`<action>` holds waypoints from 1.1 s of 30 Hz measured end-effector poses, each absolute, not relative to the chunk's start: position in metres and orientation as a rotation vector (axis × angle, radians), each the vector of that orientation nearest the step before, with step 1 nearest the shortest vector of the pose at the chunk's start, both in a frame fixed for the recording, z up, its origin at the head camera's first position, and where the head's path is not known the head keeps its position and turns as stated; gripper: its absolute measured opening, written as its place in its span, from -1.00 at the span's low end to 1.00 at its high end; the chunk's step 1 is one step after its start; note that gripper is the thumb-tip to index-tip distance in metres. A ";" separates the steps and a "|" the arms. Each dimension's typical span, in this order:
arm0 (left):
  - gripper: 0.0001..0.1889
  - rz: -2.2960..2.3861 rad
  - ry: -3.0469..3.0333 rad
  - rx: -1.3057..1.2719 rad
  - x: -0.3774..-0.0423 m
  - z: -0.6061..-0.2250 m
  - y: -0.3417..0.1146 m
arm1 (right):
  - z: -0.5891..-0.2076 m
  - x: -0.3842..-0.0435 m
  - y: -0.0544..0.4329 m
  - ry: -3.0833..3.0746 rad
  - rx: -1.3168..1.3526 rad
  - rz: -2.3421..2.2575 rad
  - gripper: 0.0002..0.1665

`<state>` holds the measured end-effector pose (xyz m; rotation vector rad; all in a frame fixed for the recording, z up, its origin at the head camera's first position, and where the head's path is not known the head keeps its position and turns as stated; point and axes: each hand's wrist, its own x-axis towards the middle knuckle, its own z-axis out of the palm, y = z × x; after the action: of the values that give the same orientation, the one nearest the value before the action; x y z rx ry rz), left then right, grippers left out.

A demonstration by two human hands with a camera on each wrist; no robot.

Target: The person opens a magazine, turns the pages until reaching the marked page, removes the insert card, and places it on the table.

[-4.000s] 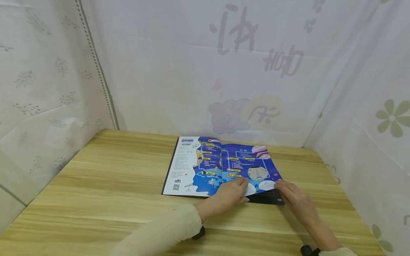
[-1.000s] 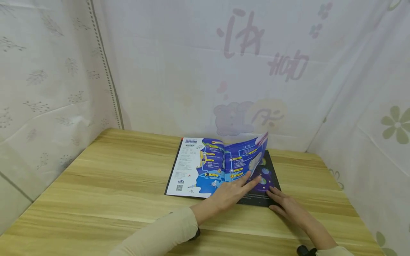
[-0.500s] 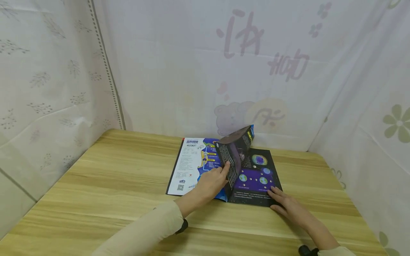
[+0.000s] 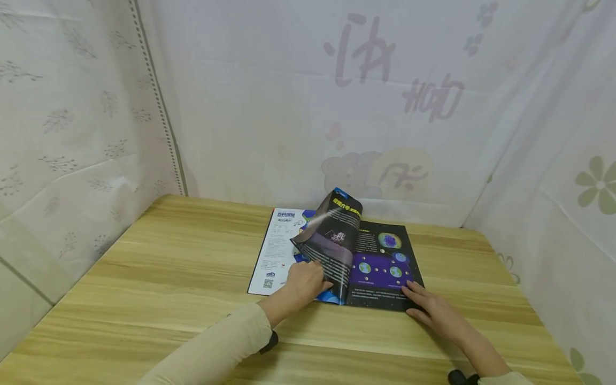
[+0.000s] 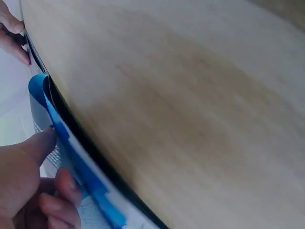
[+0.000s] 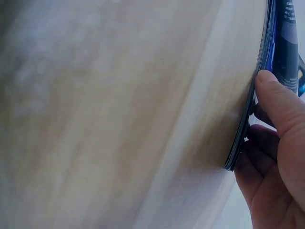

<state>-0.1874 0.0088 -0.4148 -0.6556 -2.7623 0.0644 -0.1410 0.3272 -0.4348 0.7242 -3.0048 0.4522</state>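
A magazine (image 4: 380, 297) lies spread on the wooden table. One of its pages (image 4: 339, 235), dark with yellow heading and a small pinkish picture, stands curled up over the left side. My left hand (image 4: 300, 283) is against the lower part of this curled page; in the left wrist view the thumb (image 5: 43, 143) touches the page near its bottom edge and the other fingers are bent. Part of the page's lower edge is hidden behind the hand. My right hand (image 4: 435, 310) rests with extended fingers on the magazine's lower right corner, its thumb (image 6: 269, 83) at the near edge.
The table (image 4: 159, 278) has a rounded far left corner. Pale printed cloth (image 4: 260, 107) hangs behind it and along both sides. Black straps (image 4: 269, 342) show at the wrists.
The left hand has swept the raised page from the right side across to the left, baring a dark page with planets. The right hand moved from the page's corner to the stack beneath and stayed there.
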 end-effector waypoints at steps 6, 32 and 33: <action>-0.46 0.276 -2.822 -0.625 -0.187 -0.412 0.007 | -0.433 -0.141 0.328 -3.007 0.716 0.468 -0.44; -0.30 0.024 -3.000 -0.750 -0.175 -0.419 -0.023 | -0.435 -0.143 0.328 -3.009 0.717 0.510 -0.45; -0.29 0.009 -3.004 -0.755 -0.174 -0.419 -0.024 | -0.435 -0.143 0.328 -3.008 0.715 0.517 -0.45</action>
<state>-0.1742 -0.0237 -0.4188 -0.7546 -3.0039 0.0095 -0.1430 0.3282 -0.4350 0.7151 -3.0078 0.5171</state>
